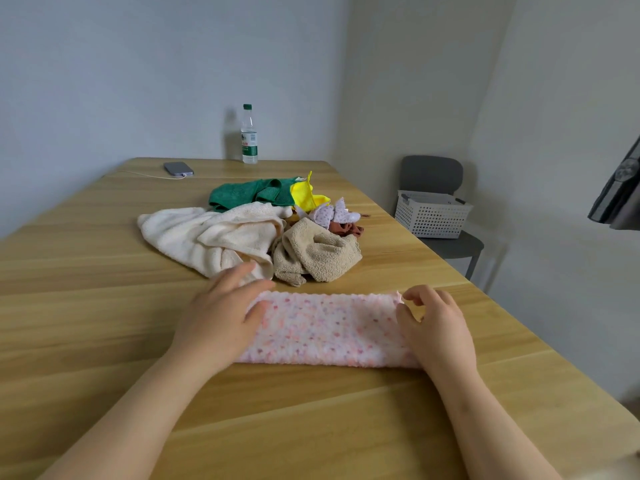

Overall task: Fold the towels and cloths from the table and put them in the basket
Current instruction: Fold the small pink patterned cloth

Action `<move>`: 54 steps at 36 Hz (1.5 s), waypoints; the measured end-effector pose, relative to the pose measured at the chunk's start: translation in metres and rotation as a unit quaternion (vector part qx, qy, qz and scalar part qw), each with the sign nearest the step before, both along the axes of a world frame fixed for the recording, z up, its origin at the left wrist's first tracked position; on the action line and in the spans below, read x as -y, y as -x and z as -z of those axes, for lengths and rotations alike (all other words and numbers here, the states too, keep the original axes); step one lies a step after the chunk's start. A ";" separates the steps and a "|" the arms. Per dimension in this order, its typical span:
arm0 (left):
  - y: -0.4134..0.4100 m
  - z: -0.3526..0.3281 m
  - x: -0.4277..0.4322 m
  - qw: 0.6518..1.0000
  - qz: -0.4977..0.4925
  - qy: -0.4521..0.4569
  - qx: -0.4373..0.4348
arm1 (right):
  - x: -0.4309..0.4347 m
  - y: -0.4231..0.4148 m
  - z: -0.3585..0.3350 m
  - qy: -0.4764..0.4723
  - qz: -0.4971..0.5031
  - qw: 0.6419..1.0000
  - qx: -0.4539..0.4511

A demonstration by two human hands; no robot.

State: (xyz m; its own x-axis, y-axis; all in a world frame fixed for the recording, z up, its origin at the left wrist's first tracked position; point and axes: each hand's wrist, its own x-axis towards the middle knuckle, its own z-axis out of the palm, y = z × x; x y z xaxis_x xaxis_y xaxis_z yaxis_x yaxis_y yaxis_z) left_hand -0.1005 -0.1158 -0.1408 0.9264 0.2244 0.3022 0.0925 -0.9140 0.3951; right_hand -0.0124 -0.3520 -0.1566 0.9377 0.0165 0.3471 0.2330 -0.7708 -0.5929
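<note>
Left hand (221, 306): flat, fingers straight, pressing left end of pink towel (325, 327).
Right hand (436, 323): fingers curled, pinching its right end.
Basket (429, 216): on grey chair (457, 247) beside table (104, 271).

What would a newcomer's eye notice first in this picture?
First, the pink speckled cloth, folded into a strip on the table: the left hand lies flat on its left end, the right hand grips its right end. Behind it lies a heap of unfolded towels; a white basket stands on a grey chair at right.
</note>
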 end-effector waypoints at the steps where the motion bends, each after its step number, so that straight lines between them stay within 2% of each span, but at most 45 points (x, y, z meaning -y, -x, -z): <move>1: 0.001 0.000 0.004 0.999 0.029 -0.006 -0.041 | 0.000 0.003 -0.001 0.015 0.010 1.000 -0.006; 3: 0.001 0.002 0.013 0.984 0.066 -0.064 -0.150 | 0.000 0.011 -0.004 0.063 0.024 0.996 -0.051; 5: 0.002 0.009 0.019 0.966 0.073 -0.116 -0.219 | -0.001 0.019 -0.007 0.121 0.022 0.987 -0.100; 8: 0.002 0.016 0.029 0.965 0.049 -0.114 -0.232 | 0.000 0.028 -0.009 0.191 0.023 0.972 -0.133; 11: 0.002 0.019 0.044 0.971 0.023 -0.099 -0.218 | 0.007 0.031 -0.009 0.215 0.043 0.964 -0.154; 17: 0.004 0.018 0.058 0.973 0.053 -0.110 -0.195 | 0.024 0.020 -0.012 0.195 0.034 0.967 -0.161; 20: 0.006 0.016 0.053 0.975 0.068 -0.116 -0.175 | 0.034 0.008 -0.011 0.190 0.067 0.968 -0.148; 24: 0.005 0.018 0.049 0.981 0.077 -0.058 -0.171 | 0.041 0.005 -0.004 0.203 0.122 0.965 -0.111; 27: 0.003 0.018 0.047 0.987 0.077 -0.029 -0.141 | 0.041 0.010 -0.002 0.150 0.171 0.972 -0.066; 30: 0.001 0.019 0.043 0.991 0.071 -0.025 -0.114 | 0.042 0.012 -0.003 0.136 0.200 0.967 -0.083; 35: -0.002 0.022 0.041 0.985 0.050 -0.053 -0.154 | 0.045 0.008 -0.001 0.174 0.150 0.967 -0.112; 41: -0.003 0.022 0.044 0.982 0.048 -0.074 -0.168 | 0.050 0.005 0.001 0.133 0.108 0.980 -0.098; 47: 0.005 0.013 0.044 0.996 0.050 0.024 -0.071 | 0.050 0.006 0.000 0.012 0.070 0.996 -0.057; 50: 0.004 0.014 0.045 0.994 0.056 -0.008 -0.099 | 0.051 0.005 -0.002 -0.027 0.072 0.993 -0.087; 54: -0.001 0.017 0.043 0.988 0.063 -0.014 -0.140 | 0.049 0.005 -0.005 -0.005 0.084 0.989 -0.121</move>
